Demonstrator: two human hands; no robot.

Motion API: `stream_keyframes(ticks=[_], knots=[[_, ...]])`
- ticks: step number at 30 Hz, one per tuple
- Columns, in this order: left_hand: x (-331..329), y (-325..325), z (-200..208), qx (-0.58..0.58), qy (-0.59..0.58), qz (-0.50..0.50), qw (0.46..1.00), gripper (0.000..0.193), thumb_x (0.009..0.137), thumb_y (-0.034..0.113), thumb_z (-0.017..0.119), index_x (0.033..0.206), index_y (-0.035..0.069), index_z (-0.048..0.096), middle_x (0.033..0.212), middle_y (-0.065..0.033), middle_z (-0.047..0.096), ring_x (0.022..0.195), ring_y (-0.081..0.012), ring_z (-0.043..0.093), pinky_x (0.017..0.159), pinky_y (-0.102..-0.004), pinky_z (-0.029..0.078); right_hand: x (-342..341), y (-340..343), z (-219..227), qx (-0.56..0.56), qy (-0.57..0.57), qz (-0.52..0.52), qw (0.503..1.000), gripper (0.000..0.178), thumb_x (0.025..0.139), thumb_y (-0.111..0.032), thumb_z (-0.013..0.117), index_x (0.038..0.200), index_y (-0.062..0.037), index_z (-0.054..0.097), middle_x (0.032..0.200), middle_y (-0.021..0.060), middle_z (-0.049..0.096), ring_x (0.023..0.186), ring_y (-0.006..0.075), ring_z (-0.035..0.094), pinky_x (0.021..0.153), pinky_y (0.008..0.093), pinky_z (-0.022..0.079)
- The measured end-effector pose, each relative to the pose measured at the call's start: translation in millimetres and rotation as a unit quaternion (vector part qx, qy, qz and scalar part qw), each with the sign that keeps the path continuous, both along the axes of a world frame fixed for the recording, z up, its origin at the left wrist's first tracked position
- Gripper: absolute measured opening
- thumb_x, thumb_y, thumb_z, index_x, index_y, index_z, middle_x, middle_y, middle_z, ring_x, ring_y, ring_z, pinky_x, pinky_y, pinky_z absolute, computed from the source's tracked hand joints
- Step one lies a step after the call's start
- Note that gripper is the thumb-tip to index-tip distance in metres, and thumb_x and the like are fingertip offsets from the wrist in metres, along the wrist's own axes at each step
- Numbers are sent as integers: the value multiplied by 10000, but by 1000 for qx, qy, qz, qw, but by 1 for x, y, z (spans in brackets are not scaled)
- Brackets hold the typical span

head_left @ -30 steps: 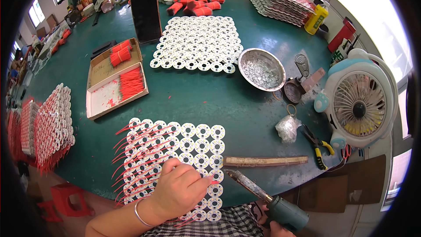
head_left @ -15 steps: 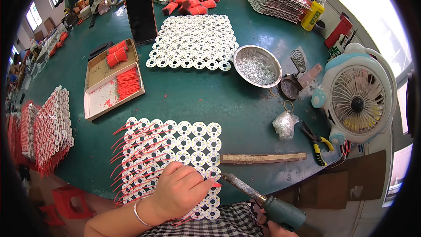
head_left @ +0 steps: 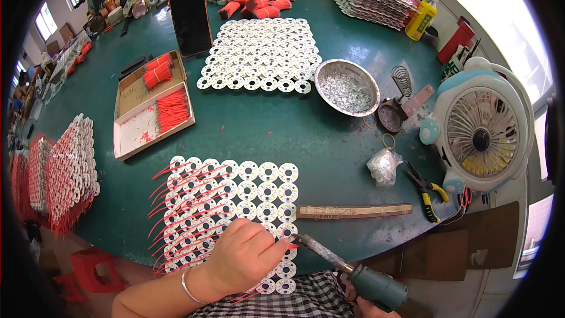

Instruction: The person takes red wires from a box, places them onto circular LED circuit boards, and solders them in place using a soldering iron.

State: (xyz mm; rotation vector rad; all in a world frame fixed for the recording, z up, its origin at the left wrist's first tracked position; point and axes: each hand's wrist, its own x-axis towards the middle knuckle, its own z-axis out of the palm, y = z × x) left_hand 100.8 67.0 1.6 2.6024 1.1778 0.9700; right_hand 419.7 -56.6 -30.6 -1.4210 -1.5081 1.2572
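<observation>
A panel of round white circuit boards [head_left: 268, 191] lies on the table in front of me, with red wires [head_left: 189, 224] fanning out from its left columns. My left hand [head_left: 244, 256] is closed over the panel's lower right part, pinching red wires; one red end shows at the fingertips and others trail out below the palm. In my right hand [head_left: 374, 309], at the lower edge, is the green handle of a soldering iron [head_left: 347, 268]. The iron's tip is at a disc in the rightmost column, close to my left fingertips. Most of the right hand's fingers are hidden.
A wooden strip [head_left: 356, 211] lies right of the panel, near pliers [head_left: 426, 191] and a fan [head_left: 479, 135]. Beyond are a metal bowl [head_left: 347, 88], another panel stack [head_left: 259, 56], a cardboard box of wires [head_left: 153, 106] and a phone [head_left: 189, 20]. Other people sit across the table.
The soldering iron has shifted slightly left, bringing its tip over the panel's right edge, nearer my left fingertips. My left hand has barely moved.
</observation>
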Motion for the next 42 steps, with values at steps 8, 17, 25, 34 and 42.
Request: stream_keyframes(ticks=[8, 17, 25, 34, 42], knots=[[1, 0, 4, -5, 10, -3, 1000, 148, 782, 118, 733, 913, 53, 712, 755, -3, 519, 767, -187, 549, 677, -338, 421, 3, -1, -12, 93, -136, 70, 984, 389, 899, -83, 679, 1258, -8, 550, 1103, 125, 634, 962, 224, 622, 850, 378, 508], [-12, -14, 9, -19, 50, 16, 998, 217, 778, 140, 697, 984, 78, 726, 797, -2, 539, 837, -203, 552, 732, -364, 438, 46, -38, -51, -19, -98, 58, 993, 444, 879, -55, 689, 1296, -5, 548, 1187, 147, 634, 1065, 271, 622, 928, 386, 489], [-10, -34, 35, -43, 13, 106, 993, 201, 728, 114, 719, 924, 151, 736, 856, 27, 563, 868, -194, 556, 798, -397, 407, 52, -31, -46, 91, -218, 185, 954, 455, 880, -53, 710, 1302, 15, 553, 1208, 171, 638, 1082, 283, 631, 940, 384, 490], [0, -36, 11, -29, 34, 99, 994, 257, 688, 100, 779, 930, 173, 739, 720, 94, 538, 723, -139, 536, 759, -399, 304, 40, -33, -38, 126, -183, 185, 957, 444, 882, -58, 727, 1288, 29, 570, 1207, 192, 647, 1076, 304, 645, 939, 389, 494], [1, -35, 11, -56, 45, 102, 992, 142, 778, 142, 743, 917, 173, 756, 709, 52, 471, 766, -145, 520, 769, -396, 318, 0, -8, 23, 64, -133, 67, 987, 448, 871, -76, 725, 1283, 14, 574, 1216, 182, 635, 1089, 309, 630, 955, 413, 481]])
